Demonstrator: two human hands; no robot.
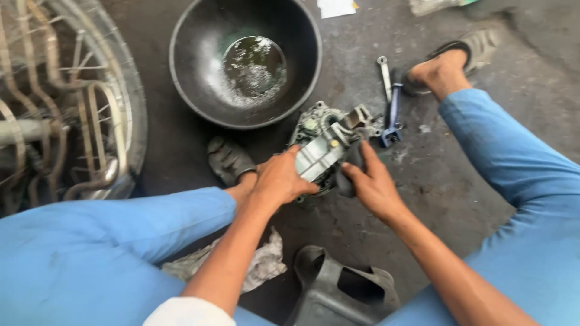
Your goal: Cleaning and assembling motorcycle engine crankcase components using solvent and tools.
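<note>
Grimy concrete floor (459, 199), a black basin (187, 90) near its far edge. Just this side of it both hands hold a metal engine part (323, 151): left hand (279, 180) wrapped around its side, right hand (370, 184) pinching a dark piece. It looks heavy, rigid, oily; best gripped by the body.

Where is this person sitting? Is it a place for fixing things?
Probably a repair workshop floor. Both hands, left hand and right hand, hold a greasy metal engine part. A wrench lies on the stained concrete floor, and a black basin of liquid sits nearby.
</note>
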